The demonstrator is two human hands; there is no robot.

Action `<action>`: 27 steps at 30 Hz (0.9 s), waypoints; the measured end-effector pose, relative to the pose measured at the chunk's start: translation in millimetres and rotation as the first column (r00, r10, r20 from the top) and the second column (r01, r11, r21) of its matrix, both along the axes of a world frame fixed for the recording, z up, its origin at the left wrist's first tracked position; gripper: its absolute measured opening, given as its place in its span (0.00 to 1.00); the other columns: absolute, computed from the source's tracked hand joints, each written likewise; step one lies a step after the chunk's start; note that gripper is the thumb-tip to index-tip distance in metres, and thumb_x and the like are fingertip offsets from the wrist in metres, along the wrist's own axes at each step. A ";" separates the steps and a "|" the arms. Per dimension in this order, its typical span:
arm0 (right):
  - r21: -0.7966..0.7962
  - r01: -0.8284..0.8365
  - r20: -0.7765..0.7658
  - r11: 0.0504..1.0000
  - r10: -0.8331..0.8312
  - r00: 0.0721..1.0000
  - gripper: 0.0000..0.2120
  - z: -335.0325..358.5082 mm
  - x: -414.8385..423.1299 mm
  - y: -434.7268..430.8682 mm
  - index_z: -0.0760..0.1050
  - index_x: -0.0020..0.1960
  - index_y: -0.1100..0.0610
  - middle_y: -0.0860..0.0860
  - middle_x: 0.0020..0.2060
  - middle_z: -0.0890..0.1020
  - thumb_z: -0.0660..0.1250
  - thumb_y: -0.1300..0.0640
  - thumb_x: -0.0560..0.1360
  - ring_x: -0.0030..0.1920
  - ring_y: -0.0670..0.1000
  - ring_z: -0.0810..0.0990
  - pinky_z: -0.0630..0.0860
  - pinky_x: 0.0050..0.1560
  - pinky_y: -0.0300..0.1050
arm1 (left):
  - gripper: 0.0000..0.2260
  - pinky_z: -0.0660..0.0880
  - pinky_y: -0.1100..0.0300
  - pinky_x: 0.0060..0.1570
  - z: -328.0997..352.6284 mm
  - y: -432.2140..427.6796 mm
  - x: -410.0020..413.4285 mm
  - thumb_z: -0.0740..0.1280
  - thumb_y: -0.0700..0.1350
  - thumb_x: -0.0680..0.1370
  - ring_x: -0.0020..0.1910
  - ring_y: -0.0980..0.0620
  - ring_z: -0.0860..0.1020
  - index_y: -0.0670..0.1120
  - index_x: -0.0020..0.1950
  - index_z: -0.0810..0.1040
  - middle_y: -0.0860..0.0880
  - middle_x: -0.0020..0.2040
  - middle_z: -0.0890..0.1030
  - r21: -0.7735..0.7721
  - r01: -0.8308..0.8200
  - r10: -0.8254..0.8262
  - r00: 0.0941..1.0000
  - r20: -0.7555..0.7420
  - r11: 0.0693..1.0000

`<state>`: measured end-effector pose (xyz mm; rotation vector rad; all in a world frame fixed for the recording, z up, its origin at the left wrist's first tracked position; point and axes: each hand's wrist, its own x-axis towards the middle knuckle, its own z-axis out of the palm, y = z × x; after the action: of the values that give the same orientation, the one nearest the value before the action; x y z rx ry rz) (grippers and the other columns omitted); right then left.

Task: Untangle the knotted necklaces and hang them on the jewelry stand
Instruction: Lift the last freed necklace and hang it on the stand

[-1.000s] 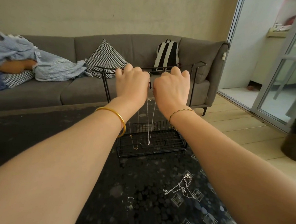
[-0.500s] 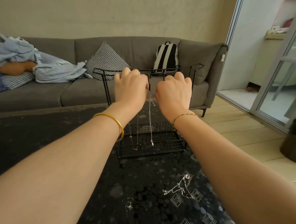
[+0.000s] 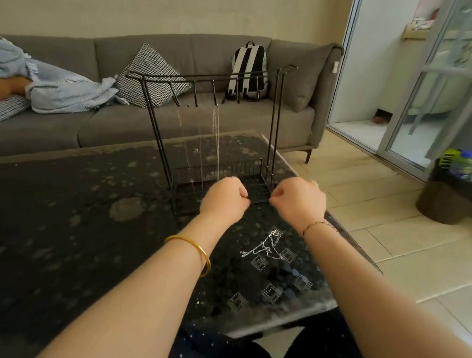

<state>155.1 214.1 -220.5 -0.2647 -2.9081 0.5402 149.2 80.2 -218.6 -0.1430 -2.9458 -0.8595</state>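
The left hand (image 3: 224,197) and right hand (image 3: 299,200) hover curled by the stand (image 3: 272,126); whether they pinch anything is unclear. Chains (image 3: 216,139) hang from it, and a knotted necklace (image 3: 264,247) lies on the tabletop (image 3: 63,224). A careless swing could snag the hanging chains.

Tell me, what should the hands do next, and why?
Probably lower the right hand to the knotted chain on the table. Other chains already hang from the stand, while this one lies tangled and untouched beside the right wrist.
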 end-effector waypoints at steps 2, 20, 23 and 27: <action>-0.140 0.009 0.122 0.990 0.008 0.992 0.07 -26.6 5.7 4.5 0.81 0.46 0.48 0.51 0.50 0.83 0.65 0.56 0.74 0.54 0.56 0.77 0.76 0.56 0.53 | 0.07 0.77 0.50 0.54 -23.7 9.7 6.0 0.69 0.46 0.76 0.50 0.46 0.80 0.43 0.48 0.82 0.46 0.48 0.83 -0.014 0.052 -0.048 0.981 0.186 0.999; -0.152 -0.205 0.275 0.967 0.241 0.931 0.09 -56.4 0.6 19.5 0.78 0.55 0.53 0.52 0.56 0.79 0.67 0.60 0.75 0.55 0.54 0.77 0.75 0.56 0.47 | 0.09 0.74 0.57 0.48 -56.0 21.6 -1.2 0.64 0.42 0.79 0.52 0.42 0.79 0.38 0.51 0.80 0.40 0.51 0.82 0.027 0.098 -0.102 0.936 0.336 0.995; -0.187 -0.205 0.275 0.961 0.252 0.928 0.02 -54.5 -1.4 16.6 0.77 0.44 0.53 0.51 0.49 0.81 0.69 0.59 0.74 0.51 0.53 0.79 0.76 0.53 0.46 | 0.09 0.76 0.56 0.51 -42.7 10.7 2.1 0.59 0.40 0.81 0.49 0.51 0.80 0.43 0.44 0.77 0.47 0.49 0.81 0.351 -0.024 -0.127 0.908 0.400 0.936; -0.515 -0.119 0.137 0.849 0.219 0.966 0.03 -44.3 -1.8 16.0 0.77 0.41 0.57 0.51 0.39 0.80 0.68 0.60 0.73 0.37 0.48 0.76 0.74 0.38 0.39 | 0.09 0.76 0.56 0.54 -32.8 1.6 5.1 0.57 0.40 0.82 0.47 0.54 0.81 0.46 0.46 0.74 0.50 0.45 0.82 0.557 -0.171 -0.100 0.901 0.422 0.813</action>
<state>153.3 230.1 -264.7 -0.1250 -2.9287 1.3852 154.3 81.8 -251.4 0.1676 -2.8449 -1.9695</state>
